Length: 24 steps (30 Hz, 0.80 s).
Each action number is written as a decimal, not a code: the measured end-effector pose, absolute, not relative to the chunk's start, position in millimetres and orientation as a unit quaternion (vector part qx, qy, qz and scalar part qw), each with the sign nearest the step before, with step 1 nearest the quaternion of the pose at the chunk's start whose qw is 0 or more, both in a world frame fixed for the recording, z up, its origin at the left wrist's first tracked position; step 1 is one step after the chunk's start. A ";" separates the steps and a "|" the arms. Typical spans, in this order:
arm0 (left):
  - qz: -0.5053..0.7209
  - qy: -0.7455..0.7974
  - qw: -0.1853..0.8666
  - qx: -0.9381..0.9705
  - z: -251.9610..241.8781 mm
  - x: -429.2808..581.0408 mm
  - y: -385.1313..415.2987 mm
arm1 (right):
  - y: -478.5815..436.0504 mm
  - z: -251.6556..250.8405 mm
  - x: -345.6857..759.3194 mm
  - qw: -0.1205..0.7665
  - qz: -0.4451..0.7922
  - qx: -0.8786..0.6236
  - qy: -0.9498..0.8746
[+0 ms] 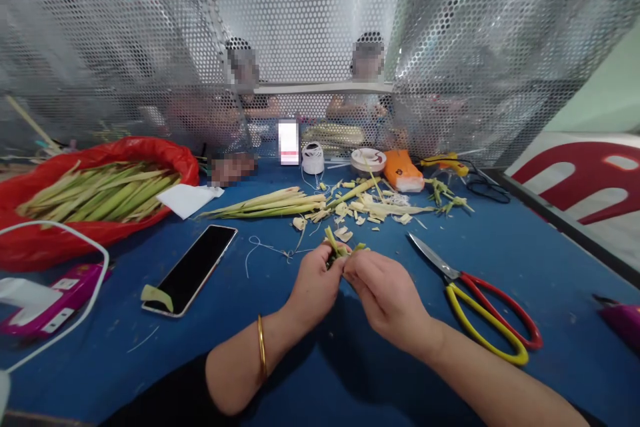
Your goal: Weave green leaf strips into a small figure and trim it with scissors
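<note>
Both of my hands meet over the middle of the blue table (260,360). My left hand (315,283) is closed round a small bundle of green leaf strips (336,243), whose ends poke up above the fingers. Pinched against the same strips is my right hand (383,287), its fingertips touching the left thumb. The lower part of the bundle is hidden by the fingers. Just beyond lie cut leaf scraps (370,207) and a sheaf of long pale-green leaves (265,203). Scissors (457,277) with one red and one yellow handle rest partly open at the right.
At the left are a red bag (90,237) of long leaves, a dark phone (195,267) and a magenta power strip (55,300). White string (313,159), a tape roll (369,160), an orange packet (403,171) and a yellow tool (445,161) stand before the perforated screen (310,13); people sit behind it.
</note>
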<state>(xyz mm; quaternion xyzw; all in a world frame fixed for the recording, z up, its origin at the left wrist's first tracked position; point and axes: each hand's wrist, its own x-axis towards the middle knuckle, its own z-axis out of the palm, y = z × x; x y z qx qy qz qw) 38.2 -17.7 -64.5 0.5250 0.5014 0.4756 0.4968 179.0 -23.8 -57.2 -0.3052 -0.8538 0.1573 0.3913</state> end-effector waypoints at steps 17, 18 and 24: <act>0.328 0.442 0.601 0.580 -46.6 31.5 -18.5 | 11.6 -50.8 202.5 0.445 0.393 -0.359 -0.720; 0.328 0.427 0.628 0.562 -45.0 31.4 -18.8 | 14.4 -54.1 202.9 0.440 0.432 -0.377 -0.691; 0.419 0.398 0.681 0.449 -47.7 29.8 -15.2 | 16.6 -65.2 199.6 0.354 0.535 -0.428 -0.637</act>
